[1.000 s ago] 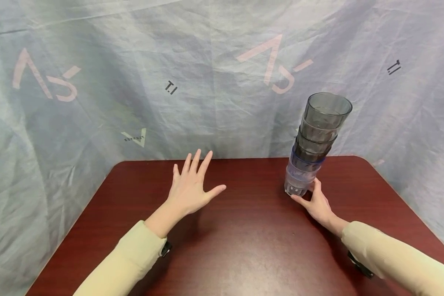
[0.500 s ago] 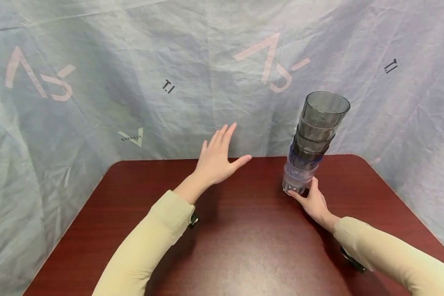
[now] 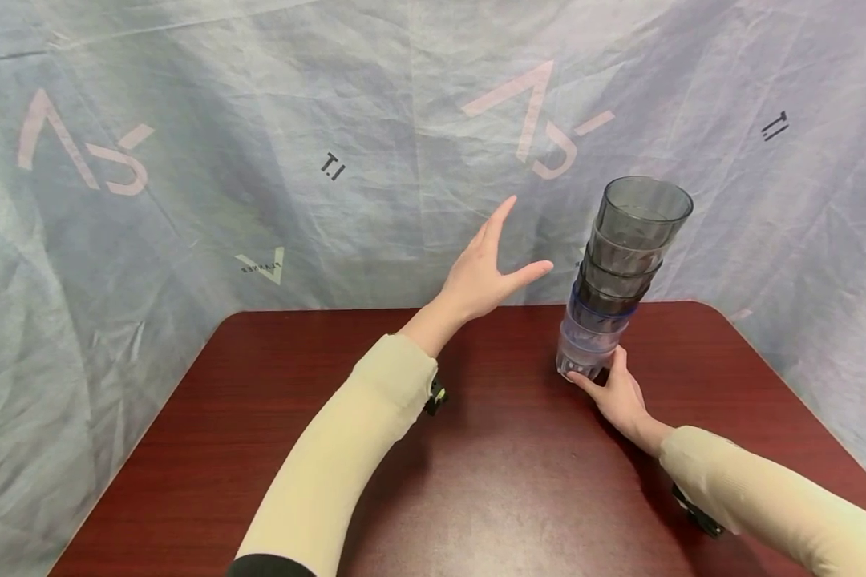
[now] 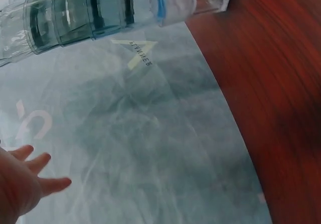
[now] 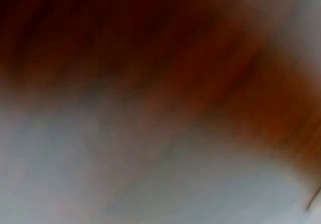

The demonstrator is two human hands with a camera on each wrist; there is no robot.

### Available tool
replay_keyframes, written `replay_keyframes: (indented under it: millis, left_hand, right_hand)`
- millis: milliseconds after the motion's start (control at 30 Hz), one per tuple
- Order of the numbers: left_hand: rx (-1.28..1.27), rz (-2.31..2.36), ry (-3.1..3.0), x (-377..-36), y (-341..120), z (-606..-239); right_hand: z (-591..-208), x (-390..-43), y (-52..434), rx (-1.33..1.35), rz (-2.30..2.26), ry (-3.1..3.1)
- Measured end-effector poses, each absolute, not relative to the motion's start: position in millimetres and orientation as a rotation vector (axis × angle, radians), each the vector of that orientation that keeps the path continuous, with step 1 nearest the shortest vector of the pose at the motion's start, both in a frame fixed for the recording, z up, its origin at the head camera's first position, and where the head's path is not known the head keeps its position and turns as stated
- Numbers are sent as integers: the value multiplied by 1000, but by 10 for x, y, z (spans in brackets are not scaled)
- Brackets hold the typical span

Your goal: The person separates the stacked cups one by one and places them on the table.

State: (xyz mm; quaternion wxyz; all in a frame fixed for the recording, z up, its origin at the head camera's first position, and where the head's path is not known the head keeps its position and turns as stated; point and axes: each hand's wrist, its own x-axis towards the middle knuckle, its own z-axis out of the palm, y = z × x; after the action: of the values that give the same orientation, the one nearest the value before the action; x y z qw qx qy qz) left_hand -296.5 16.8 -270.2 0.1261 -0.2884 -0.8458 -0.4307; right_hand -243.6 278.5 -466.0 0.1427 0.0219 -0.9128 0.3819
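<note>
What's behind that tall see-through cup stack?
Behind the tall stack of smoky and clear cups there's grey cloth and, lower, dark red tabletop. In the head view, a yellowish print peeks out; its rest is covered.

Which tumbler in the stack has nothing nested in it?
The topmost smoky-grey tumbler in the stack, at the opposite end from the right hand: its mouth is open, while each one below has another seated in it.

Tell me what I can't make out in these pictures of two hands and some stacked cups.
Right hand, head view: some fingers, hidden behind the hand itself.
Left hand, head view: some fingers, overlapped by nearer ones.
Cups, left wrist view: top of the stack, cut off by the left edge.
Right wrist view: the grip, lost in blur.
</note>
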Motion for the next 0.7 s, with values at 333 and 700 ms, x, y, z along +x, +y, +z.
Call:
replay_keyframes:
  millis: [333,700]
  left_hand:
    - [-972,-1731,-2280,-2989,460,-2650]
    - [-1014,-1754,-2297,-2979,524,-2531]
  right_hand:
    - [-4631,-2436,2750,93,1198,-2620]
    - [-4511,-2520,2735,306,1561,-2437]
